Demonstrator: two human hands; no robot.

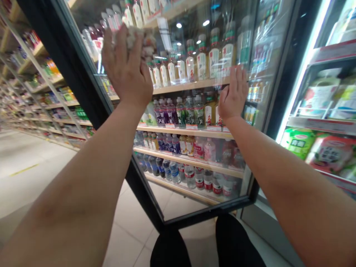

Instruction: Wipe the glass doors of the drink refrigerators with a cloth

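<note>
A black-framed glass door [207, 214] stands swung out in front of me, with bottles showing through the pane. High on its left side, my left hand [129, 70] presses a crumpled, pale, mottled cloth [149, 41] to the glass; part of the cloth is hidden under the fingers. My right hand [234, 92] lies against the pane farther right and a little lower. Its fingers are stretched out, and nothing shows in it.
On the right is a lit cooler with shelves of packs, among them a green pack [299, 142] and a red pack [330, 154]. Store shelving [47, 87] runs along the left. Below lies a tiled floor [128, 222], with my knees near the door's lower edge.
</note>
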